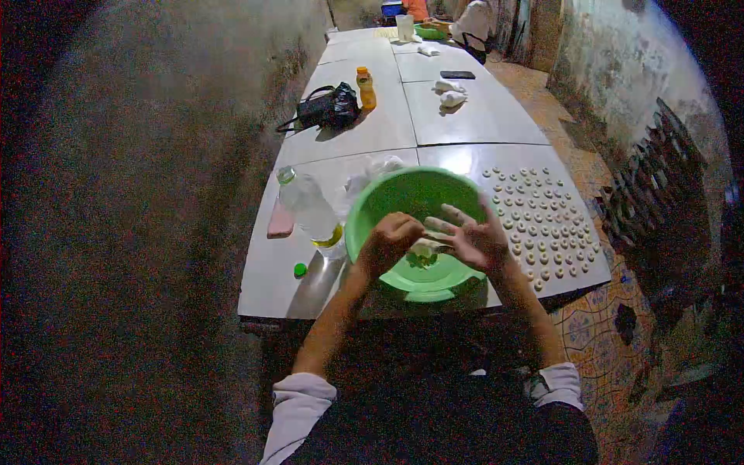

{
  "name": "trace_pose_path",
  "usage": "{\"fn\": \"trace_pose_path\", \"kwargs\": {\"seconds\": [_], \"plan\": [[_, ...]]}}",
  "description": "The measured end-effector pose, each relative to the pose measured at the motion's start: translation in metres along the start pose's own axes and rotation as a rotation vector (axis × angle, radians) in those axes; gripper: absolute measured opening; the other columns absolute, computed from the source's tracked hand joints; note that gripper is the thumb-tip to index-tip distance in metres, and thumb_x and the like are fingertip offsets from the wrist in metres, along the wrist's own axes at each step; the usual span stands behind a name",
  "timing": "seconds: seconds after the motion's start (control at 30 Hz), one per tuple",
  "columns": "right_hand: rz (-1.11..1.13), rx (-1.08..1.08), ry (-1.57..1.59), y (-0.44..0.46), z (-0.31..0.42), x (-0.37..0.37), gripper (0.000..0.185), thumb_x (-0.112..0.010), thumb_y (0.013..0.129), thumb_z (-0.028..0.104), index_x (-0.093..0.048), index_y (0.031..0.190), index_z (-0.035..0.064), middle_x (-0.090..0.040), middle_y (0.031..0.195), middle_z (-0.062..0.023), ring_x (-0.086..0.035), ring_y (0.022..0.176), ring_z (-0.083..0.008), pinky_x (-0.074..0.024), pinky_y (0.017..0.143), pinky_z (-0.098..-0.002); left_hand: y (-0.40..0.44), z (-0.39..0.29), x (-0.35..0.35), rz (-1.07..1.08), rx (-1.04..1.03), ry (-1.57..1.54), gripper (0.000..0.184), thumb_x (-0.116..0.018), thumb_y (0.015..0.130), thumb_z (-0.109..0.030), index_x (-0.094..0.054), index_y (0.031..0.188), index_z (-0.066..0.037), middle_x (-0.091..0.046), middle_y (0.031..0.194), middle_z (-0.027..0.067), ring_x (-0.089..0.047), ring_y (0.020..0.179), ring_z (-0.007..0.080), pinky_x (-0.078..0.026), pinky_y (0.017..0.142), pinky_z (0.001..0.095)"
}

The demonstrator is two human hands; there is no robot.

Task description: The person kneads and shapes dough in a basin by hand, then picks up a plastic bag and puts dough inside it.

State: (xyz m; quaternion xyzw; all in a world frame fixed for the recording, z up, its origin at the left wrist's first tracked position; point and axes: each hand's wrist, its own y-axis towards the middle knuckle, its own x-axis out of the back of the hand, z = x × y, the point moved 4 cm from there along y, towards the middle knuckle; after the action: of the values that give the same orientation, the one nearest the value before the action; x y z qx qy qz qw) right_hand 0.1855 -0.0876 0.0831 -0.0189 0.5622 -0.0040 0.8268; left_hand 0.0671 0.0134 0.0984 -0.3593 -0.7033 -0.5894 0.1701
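Both my hands are over a green plastic basin [364,205] near the table's front edge. My left hand [390,242] is closed with its fingers curled, and whatever they may pinch is hidden. Beside it, my right hand [477,239] is turned palm up, its whitish fingers spread and slightly blurred. A pale lump [423,248] that looks like dough lies in the basin below them, with yellow-green bits near it. To the right, many small pale rings [546,229], seemingly of dough, sit in rows on the white table [457,310].
Left of the basin are a large clear bottle [310,209], a pink phone [280,221] and a green cap [300,270]. Farther back are a black bag [329,108], an orange bottle [366,89], white bundles [451,98] and a dark phone [457,75]. Another person [473,27] is at the far end.
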Motion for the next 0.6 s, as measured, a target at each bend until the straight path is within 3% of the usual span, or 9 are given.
{"fn": "trace_pose_path", "kwargs": {"seconds": [0.1, 0.3, 0.43, 0.6], "plan": [[0.029, 0.087, -0.045, -0.008, 0.01, -0.006, 0.078, -0.036, 0.078, 0.061, -0.012, 0.131, 0.0082, -0.015, 0.133, -0.0243, -0.025, 0.119, -0.0423, -0.0196, 0.098, -0.0536, -0.013, 0.019, 0.013, -0.112, 0.194, -0.032, 0.004, -0.056, 0.077, -0.007, -0.057, 0.08, -0.004, -0.058, 0.081, 0.0108, -0.056, 0.074, 0.0254, -0.046, 0.065, 0.0338], [0.027, 0.119, 0.043, 0.006, 0.008, 0.0, 0.078, -0.042, 0.077, 0.059, -0.012, 0.13, 0.0111, -0.016, 0.134, -0.0214, -0.024, 0.119, -0.0428, -0.0261, 0.094, -0.0554, -0.003, -0.008, 0.008, -0.046, 0.192, -0.238, 0.015, -0.065, 0.07, -0.01, -0.057, 0.081, -0.003, -0.058, 0.083, 0.0107, -0.057, 0.078, 0.026, -0.047, 0.068, 0.0332], [-0.048, 0.108, 0.086, 0.012, 0.003, 0.007, 0.082, -0.041, 0.077, 0.059, -0.007, 0.133, 0.0102, -0.01, 0.135, -0.0223, -0.021, 0.121, -0.0416, -0.0258, 0.095, -0.0544, 0.001, -0.015, 0.005, -0.037, 0.115, -0.147, 0.022, -0.068, 0.065, -0.015, -0.055, 0.08, -0.005, -0.057, 0.081, 0.0098, -0.057, 0.076, 0.0258, -0.046, 0.068, 0.0341], [-0.1, 0.112, 0.175, 0.015, -0.003, 0.012, 0.084, -0.04, 0.078, 0.059, -0.002, 0.133, 0.0074, -0.006, 0.136, -0.0226, -0.019, 0.122, -0.0421, -0.0234, 0.098, -0.0525, -0.001, -0.021, 0.003, -0.008, -0.081, 0.061, 0.013, -0.061, 0.07, -0.014, -0.055, 0.079, -0.007, -0.057, 0.08, 0.0065, -0.057, 0.075, 0.0232, -0.046, 0.067, 0.0321]]}}
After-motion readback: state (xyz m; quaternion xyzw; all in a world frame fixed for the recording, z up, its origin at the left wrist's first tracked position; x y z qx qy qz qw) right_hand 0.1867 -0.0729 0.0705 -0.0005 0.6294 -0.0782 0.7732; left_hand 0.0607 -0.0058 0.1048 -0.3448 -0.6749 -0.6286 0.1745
